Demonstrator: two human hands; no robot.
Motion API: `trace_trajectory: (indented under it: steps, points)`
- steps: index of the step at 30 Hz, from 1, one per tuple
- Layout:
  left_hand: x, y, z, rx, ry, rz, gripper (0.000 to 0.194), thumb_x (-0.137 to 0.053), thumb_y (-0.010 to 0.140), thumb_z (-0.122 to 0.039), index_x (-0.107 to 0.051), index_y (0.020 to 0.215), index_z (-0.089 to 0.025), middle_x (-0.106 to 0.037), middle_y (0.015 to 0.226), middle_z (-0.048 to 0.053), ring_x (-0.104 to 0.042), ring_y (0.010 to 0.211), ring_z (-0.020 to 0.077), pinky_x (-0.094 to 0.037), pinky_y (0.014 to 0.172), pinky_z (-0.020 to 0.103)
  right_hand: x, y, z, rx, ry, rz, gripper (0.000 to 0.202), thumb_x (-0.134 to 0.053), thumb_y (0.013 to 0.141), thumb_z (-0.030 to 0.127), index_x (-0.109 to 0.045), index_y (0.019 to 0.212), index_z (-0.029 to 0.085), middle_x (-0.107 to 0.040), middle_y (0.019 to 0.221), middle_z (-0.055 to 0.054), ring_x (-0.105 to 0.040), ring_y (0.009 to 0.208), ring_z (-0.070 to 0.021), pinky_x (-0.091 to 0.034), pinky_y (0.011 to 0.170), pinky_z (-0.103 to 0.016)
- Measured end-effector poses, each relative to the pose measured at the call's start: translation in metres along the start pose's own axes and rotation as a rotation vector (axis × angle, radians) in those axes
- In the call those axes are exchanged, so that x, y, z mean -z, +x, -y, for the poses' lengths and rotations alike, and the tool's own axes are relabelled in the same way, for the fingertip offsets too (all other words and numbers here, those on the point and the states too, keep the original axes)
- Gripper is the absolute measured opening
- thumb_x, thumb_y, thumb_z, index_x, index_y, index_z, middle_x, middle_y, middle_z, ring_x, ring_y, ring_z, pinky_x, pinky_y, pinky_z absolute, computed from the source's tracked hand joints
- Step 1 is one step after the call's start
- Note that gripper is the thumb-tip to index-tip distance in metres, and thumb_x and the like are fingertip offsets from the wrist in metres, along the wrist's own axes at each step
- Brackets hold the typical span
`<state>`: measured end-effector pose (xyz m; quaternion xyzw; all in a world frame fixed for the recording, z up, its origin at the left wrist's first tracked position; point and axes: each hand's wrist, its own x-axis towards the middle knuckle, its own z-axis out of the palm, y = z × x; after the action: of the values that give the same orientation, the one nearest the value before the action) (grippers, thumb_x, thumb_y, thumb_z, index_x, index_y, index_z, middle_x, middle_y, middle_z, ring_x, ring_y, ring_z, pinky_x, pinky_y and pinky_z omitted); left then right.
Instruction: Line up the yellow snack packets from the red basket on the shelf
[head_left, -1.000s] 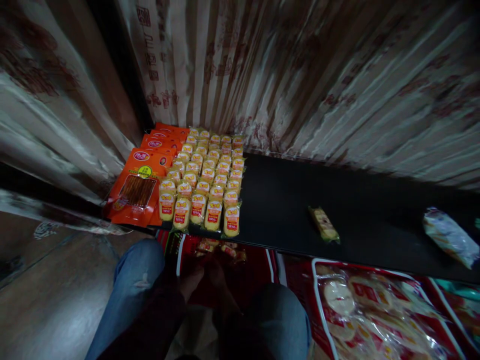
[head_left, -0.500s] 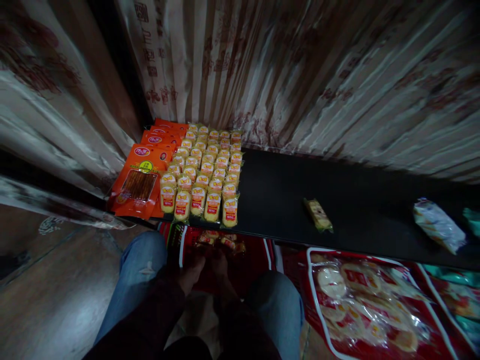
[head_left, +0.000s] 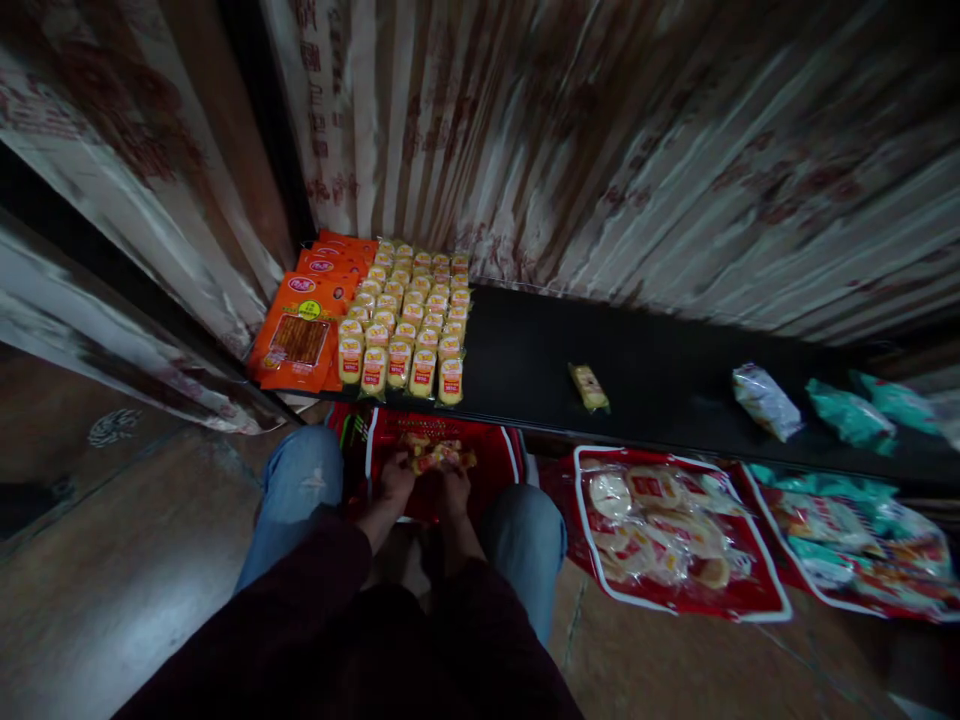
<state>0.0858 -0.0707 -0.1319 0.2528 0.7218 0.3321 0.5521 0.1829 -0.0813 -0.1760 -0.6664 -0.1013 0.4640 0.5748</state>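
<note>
Between my knees is a red basket point(head_left: 495, 455) holding several small yellow wrapped snacks point(head_left: 431, 456). My left hand point(head_left: 396, 482) is in the basket, at the left end of these snacks, and my right hand point(head_left: 454, 490) is at their near right side. Both hands are dark and small in view, so whether their fingers grip a packet cannot be made out. Above them, on the black shelf point(head_left: 517, 345), rows of upright yellow wrapped cakes point(head_left: 400, 362) stand beside orange snack bags point(head_left: 300, 335). One wrapped cake point(head_left: 589, 387) lies apart on the shelf.
A white packet point(head_left: 766, 400) and green packets point(head_left: 851, 415) lie on the shelf's right part. Below are a red basket of round wrapped pastries point(head_left: 667, 530) and another with green and red packets point(head_left: 847, 530). A printed curtain point(head_left: 562, 150) hangs behind the shelf.
Both hands have reached farther forward, up to the snacks in the basket. The view has shifted, showing more of the shelf and baskets at the right.
</note>
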Motion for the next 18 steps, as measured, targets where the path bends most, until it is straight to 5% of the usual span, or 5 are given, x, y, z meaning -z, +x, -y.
trace_trajectory:
  steps: [7,18]
  points:
    - [0.019,-0.026,-0.02,-0.036,-0.041,0.061,0.019,-0.06,0.072,-0.004,-0.068,0.086,-0.014,-0.072,0.086,0.005,-0.066,0.077,0.0126,-0.052,0.076,0.024,0.001,-0.03,0.023,-0.068,0.216,0.0,0.033,-0.067,0.05,0.029,-0.057,0.08,0.019,-0.065,0.063,0.004,-0.062,0.059,-0.0138,-0.051,0.059,-0.028]
    - [0.026,-0.059,-0.049,-0.156,0.093,0.135,0.021,-0.062,0.071,-0.004,-0.071,0.086,-0.016,-0.073,0.091,0.005,-0.066,0.086,0.0142,-0.049,0.082,0.024,0.006,-0.061,0.07,-0.001,0.153,0.038,0.027,-0.068,0.056,0.036,-0.059,0.075,0.019,-0.065,0.064,0.002,-0.062,0.059,-0.0137,-0.05,0.055,-0.025]
